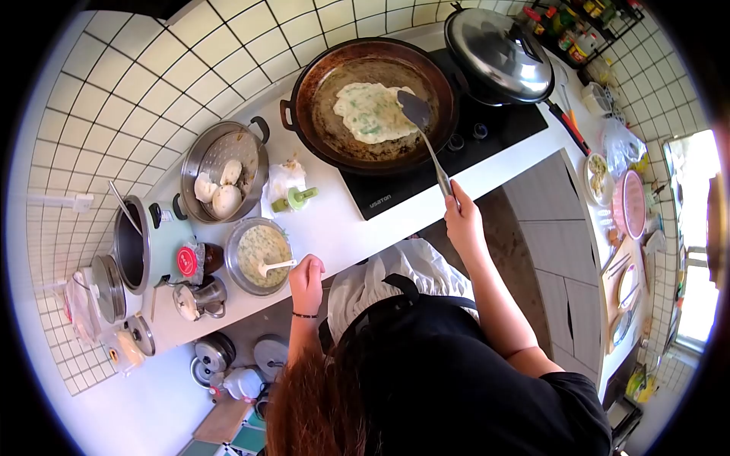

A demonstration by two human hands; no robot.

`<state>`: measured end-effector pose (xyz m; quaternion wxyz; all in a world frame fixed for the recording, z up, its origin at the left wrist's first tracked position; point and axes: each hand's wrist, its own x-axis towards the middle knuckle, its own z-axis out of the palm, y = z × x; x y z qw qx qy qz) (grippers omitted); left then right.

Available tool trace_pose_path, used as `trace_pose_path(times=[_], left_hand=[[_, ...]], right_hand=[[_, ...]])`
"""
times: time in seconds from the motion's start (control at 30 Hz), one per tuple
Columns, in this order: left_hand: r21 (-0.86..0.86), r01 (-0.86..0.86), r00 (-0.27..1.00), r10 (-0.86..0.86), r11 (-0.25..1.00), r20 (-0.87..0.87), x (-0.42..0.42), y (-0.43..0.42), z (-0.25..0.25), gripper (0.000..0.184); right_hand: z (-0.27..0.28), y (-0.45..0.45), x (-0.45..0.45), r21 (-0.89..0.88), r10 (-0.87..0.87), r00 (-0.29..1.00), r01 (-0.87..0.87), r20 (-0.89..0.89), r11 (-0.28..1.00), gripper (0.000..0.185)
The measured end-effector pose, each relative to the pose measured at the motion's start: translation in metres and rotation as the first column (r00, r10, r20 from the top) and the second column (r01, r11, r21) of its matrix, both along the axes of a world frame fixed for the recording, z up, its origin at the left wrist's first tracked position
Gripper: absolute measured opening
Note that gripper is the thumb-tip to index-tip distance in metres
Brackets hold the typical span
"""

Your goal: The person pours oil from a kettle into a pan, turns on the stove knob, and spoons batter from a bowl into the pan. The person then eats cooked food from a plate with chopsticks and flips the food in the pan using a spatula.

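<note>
A pale pancake with green flecks lies in the large brown pan on the black cooktop. My right hand is wrapped round the handle of a spatula, whose dark blade rests at the pancake's right edge. Beside the counter's front edge, my left hand is closed, fingers curled; nothing shows in it. Just left of that hand is a metal bowl of pale batter with green bits, a white spoon standing in it.
A steamer pot holding several white buns stands left of the pan. Farther left is a pale green cooker. A lidded pan sits right of the large pan, its handle reaching over the counter. A pink basket is at the right.
</note>
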<state>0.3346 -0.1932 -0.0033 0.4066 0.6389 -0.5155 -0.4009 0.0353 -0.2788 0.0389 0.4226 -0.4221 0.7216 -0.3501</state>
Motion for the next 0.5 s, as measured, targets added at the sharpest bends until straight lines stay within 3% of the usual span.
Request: trace_pose_path(times=[0.1,0.13,0.33,0.5], left_hand=[[0.008,0.011,1.000,-0.010,1.000,-0.030,0.008,0.000,-0.010,0.030],[-0.004,0.013,0.999,-0.013,1.000,-0.033,0.009,0.000,-0.011,0.030],[-0.008,0.028,0.999,-0.028,1.000,-0.018,0.013,-0.001,-0.011,0.031],[0.003,0.021,0.999,-0.021,1.000,-0.039,0.018,0.000,-0.014,0.030]], right_hand=[[0.018,0.008,0.011,-0.012,0.039,0.990,-0.041,-0.139,0.999,0.039],[0.034,0.009,0.016,0.072,0.058,0.990,-0.049,-0.132,0.996,0.040],[0.052,0.021,0.023,0.098,0.112,0.972,-0.093,-0.205,0.991,0.038],[0.053,0.036,0.016,-0.047,0.135,0.937,-0.159,-0.321,0.986,0.038]])
